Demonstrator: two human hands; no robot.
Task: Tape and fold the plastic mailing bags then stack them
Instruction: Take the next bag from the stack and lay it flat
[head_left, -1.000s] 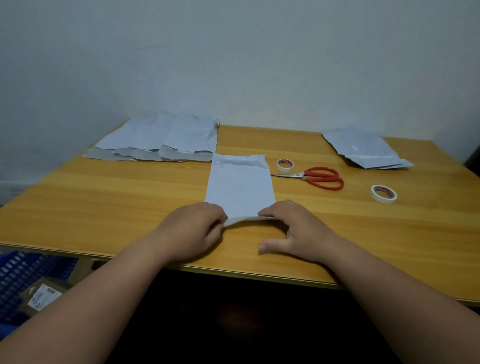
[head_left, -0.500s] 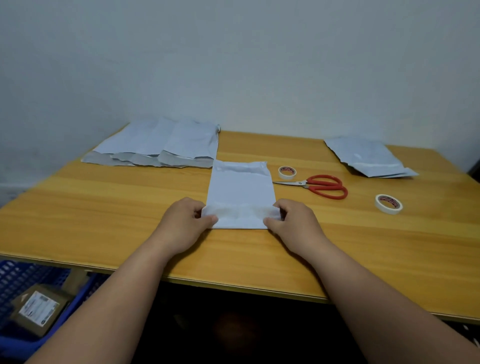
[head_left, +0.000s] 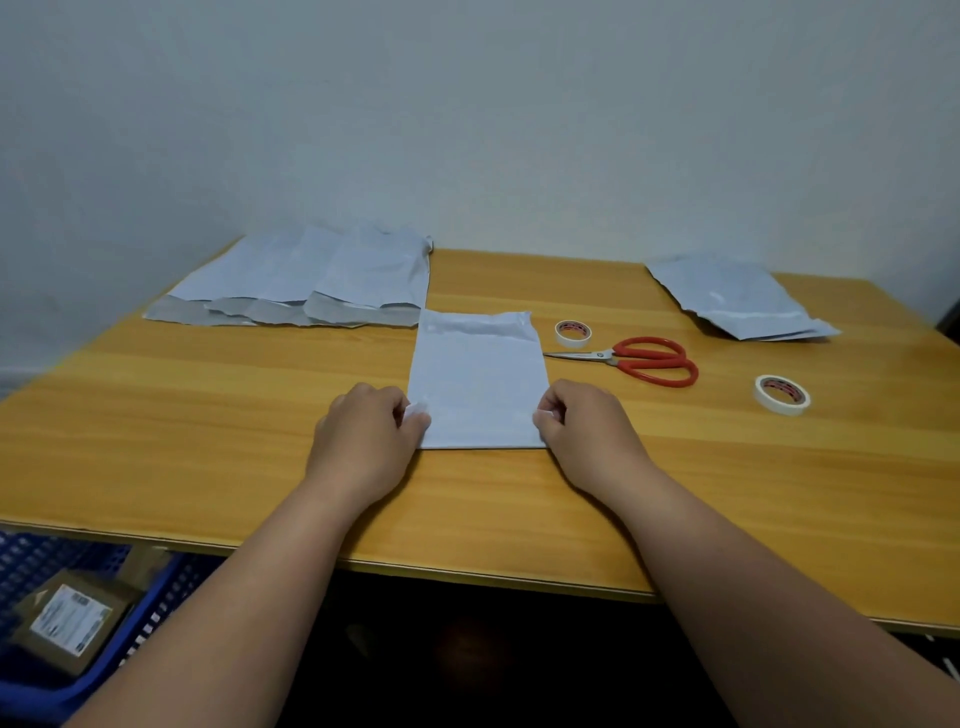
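Mailing bag (head_left: 475, 379) flat on bench (head_left: 208, 415), near corners pinched by left hand (head_left: 363, 441) and right hand (head_left: 587, 436), likely for an even fold.

A wooden table (head_left: 208, 441) is being occupied by a white mailing bag (head_left: 478, 374), overlapping bags (head_left: 311, 280) at far left, another pile (head_left: 737, 296) far right, red-handled scissors (head_left: 649, 360) and two tape rolls (head_left: 573, 332) (head_left: 782, 394).

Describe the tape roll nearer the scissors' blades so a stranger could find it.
On the wooden table, find the red-handled scissors. Just beyond their blade tips sits a small white tape roll, beside the centre mailing bag. The other roll lies right of the handles.
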